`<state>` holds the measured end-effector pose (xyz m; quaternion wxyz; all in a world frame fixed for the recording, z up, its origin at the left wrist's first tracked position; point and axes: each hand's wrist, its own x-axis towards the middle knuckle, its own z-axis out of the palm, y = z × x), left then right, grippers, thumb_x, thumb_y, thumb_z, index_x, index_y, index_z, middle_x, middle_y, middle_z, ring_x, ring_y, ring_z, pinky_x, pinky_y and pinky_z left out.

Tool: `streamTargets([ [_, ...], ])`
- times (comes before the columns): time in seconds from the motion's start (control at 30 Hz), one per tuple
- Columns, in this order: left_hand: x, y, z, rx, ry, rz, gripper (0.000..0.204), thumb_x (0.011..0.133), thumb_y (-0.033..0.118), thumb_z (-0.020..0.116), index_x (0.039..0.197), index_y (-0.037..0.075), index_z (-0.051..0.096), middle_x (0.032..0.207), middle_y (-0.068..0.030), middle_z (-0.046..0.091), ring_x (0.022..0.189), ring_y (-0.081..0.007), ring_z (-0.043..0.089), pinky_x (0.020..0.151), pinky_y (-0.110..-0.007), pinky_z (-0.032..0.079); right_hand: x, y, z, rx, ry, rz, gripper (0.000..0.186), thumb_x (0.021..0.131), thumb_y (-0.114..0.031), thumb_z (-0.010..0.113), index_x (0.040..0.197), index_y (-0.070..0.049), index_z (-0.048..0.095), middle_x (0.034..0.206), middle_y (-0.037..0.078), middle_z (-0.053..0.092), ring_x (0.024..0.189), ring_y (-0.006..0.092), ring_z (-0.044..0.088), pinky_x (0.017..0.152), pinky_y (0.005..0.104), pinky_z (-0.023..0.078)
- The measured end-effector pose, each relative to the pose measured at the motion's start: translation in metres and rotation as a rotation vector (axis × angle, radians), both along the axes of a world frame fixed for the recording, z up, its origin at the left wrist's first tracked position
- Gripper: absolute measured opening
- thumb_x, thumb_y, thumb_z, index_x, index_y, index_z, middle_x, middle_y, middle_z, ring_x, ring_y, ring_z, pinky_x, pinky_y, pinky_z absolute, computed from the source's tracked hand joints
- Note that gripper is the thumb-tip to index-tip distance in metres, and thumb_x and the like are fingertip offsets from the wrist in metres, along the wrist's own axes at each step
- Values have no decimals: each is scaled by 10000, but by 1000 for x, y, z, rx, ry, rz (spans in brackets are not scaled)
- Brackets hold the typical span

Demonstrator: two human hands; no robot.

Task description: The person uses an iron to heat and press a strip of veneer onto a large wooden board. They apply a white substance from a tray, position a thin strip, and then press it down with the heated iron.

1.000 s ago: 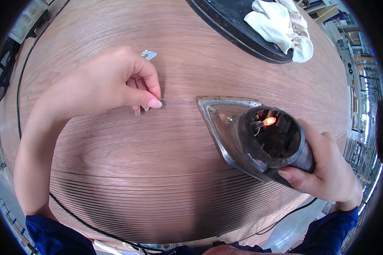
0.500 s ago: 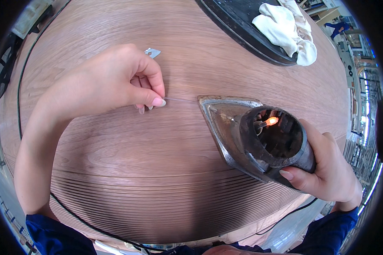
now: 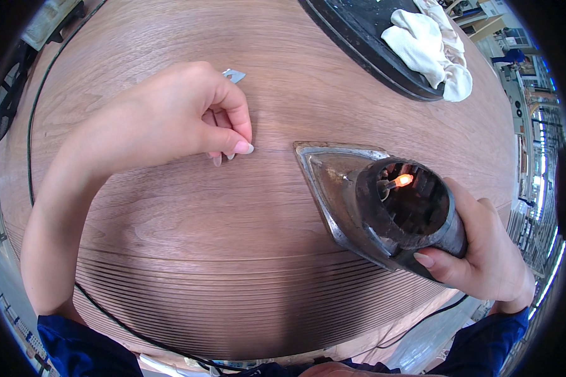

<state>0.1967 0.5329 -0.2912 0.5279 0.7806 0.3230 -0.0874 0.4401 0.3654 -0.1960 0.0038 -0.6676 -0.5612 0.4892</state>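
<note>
My right hand [image 3: 484, 245] is wrapped around the handle of an old metal iron [image 3: 333, 188]. The iron's pointed soleplate rests on a brown wood-grain panel [image 3: 188, 213], its tip toward the left. An orange lamp [image 3: 404, 180] glows inside the round dark end of the handle. Left of the tip, my left hand [image 3: 217, 122] is closed in a pinch just above the wood. A fine thread between its fingertips and the iron is barely visible. Behind the knuckles a small metal blade [image 3: 234, 75] sticks out, partly hidden; I cannot tell whether the hand holds it.
A round black tray [image 3: 365, 56] with a crumpled white cloth [image 3: 421, 47] on it stands at the far right. Black cable [image 3: 31, 138] runs along the left side and the near edge. Grooved lines [image 3: 233, 301] cover the panel's near part. A person in blue [image 3: 512, 56] is far off.
My left hand has shifted slightly right, nearer the iron's tip, and the thread shows less. The iron and my right hand have hardly moved. The view has shifted a little.
</note>
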Motion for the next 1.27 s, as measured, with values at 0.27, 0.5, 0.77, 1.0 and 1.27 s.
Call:
streamTargets([
  [0.27, -24, -30, -13, 279, -262, 249, 173, 801, 98, 686, 948, 10, 664, 855, -73, 653, 793, -142, 625, 724, -277, 516, -5, 2, 2, -11, -6, 6, 591, 834, -355, 663, 1209, 54, 460, 827, 161, 661, 743, 294, 678, 736, 338, 521],
  [0.5, -45, -74, -27, 978, -355, -306, 426, 752, 294, 674, 1078, 21, 653, 882, -59, 502, 790, -190, 512, 651, -304, 472, -13, 1, 4, -1, -29, 1, 534, 828, -290, 657, 1195, 47, 465, 866, 160, 653, 781, 279, 659, 777, 335, 505],
  [0.77, -59, -70, -31, 1036, -276, -339, 494, 799, 375, 602, 1148, 27, 629, 898, -56, 522, 772, -186, 500, 628, -291, 463, -25, -1, 4, -9, -20, -45, 520, 832, -264, 641, 1206, 47, 460, 899, 158, 650, 810, 264, 644, 799, 338, 495],
  [1.0, -78, -70, -33, 1052, -385, -334, 410, 807, 312, 620, 1096, 21, 636, 1004, -78, 581, 808, -200, 541, 635, -299, 475, -34, 1, 6, -42, -24, -85, 544, 818, -274, 649, 1209, 54, 459, 922, 164, 641, 819, 256, 641, 802, 339, 495],
  [1.27, -92, -67, -28, 1028, -398, -262, 401, 720, 204, 686, 1075, 24, 636, 1018, -89, 594, 792, -222, 550, 631, -311, 485, -36, 4, 15, -50, -24, -56, 570, 825, -305, 635, 1231, 52, 456, 937, 173, 647, 839, 281, 651, 812, 342, 495],
])
